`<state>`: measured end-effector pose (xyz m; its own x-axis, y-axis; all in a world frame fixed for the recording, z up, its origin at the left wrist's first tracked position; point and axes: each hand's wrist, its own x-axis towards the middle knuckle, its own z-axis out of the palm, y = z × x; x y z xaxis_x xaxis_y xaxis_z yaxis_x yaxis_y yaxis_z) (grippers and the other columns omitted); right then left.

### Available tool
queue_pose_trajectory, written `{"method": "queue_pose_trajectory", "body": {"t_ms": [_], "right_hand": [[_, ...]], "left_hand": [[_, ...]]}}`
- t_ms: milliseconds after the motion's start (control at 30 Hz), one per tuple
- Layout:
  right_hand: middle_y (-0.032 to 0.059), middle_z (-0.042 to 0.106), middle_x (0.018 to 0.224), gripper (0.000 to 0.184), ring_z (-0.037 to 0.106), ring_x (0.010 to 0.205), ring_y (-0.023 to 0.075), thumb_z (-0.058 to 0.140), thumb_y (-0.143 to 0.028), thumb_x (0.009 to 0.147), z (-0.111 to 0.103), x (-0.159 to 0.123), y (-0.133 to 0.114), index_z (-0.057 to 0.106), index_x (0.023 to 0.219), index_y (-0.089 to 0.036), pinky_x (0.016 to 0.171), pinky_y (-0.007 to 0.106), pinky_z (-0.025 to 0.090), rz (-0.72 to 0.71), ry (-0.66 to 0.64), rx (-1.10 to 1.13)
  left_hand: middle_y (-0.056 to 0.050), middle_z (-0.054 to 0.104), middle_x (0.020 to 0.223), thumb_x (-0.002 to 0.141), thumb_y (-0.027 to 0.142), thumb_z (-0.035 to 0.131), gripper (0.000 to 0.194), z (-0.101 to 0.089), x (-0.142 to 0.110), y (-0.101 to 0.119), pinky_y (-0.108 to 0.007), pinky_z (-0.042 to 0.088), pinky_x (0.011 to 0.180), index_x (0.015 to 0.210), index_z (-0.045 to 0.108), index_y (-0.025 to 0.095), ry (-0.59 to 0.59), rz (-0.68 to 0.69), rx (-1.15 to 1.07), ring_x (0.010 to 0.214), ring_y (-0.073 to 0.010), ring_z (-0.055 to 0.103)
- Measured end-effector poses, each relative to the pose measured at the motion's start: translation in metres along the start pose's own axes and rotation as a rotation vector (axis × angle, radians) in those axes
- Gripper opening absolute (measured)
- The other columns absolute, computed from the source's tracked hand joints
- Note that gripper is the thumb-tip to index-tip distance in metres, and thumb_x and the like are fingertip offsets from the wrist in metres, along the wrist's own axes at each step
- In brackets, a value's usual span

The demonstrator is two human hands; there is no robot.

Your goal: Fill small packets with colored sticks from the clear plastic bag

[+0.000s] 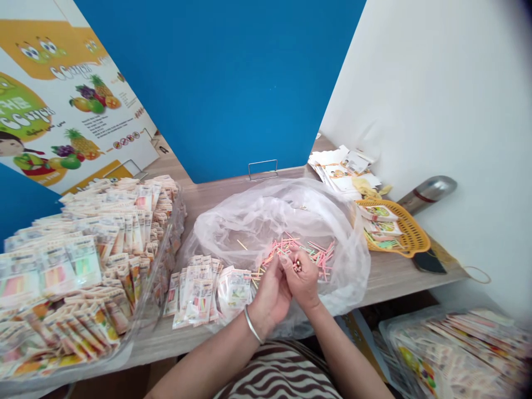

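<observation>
My left hand (270, 291) and my right hand (302, 277) are pressed together just above the near edge of a clear plastic bag (233, 221). Both have their fingers curled round a small bundle of thin coloured sticks (296, 266) whose ends show between them. Loose pink, green and yellow sticks (316, 252) lie inside the bag just beyond my fingers. A fan of small printed packets (199, 291) with sticks in them lies on the wooden table (216, 194) to the left of my hands. A metal bangle (252, 326) sits on my left wrist.
A big clear bag heaped with filled packets (83, 266) covers the left of the table. At the right stand an orange basket (409, 230) with packets, a stack of empty printed packets (344, 169) and a steel flask (428, 191). Another bag of packets (457, 349) lies low right.
</observation>
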<state>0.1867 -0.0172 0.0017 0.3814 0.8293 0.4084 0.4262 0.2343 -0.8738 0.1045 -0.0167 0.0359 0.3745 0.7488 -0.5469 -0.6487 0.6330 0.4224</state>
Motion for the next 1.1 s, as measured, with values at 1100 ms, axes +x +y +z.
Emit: {"method": "queue_pose_trajectory", "body": {"t_ms": [1100], "right_hand": [[0.0035,0.066,0.067,0.035,0.063,0.058,0.0221,0.055,-0.058,0.089,0.000,-0.020,0.011,0.058,0.079,-0.025,0.054,0.036,0.049,0.700,-0.053,0.716]], "left_hand": [[-0.003,0.070,0.079,0.072,0.022,0.075,0.016,-0.037,0.009,-0.011,-0.028,0.046,0.069,0.088,0.071,0.019,-0.158,0.283,0.797,0.073,-0.0173,0.063]]}}
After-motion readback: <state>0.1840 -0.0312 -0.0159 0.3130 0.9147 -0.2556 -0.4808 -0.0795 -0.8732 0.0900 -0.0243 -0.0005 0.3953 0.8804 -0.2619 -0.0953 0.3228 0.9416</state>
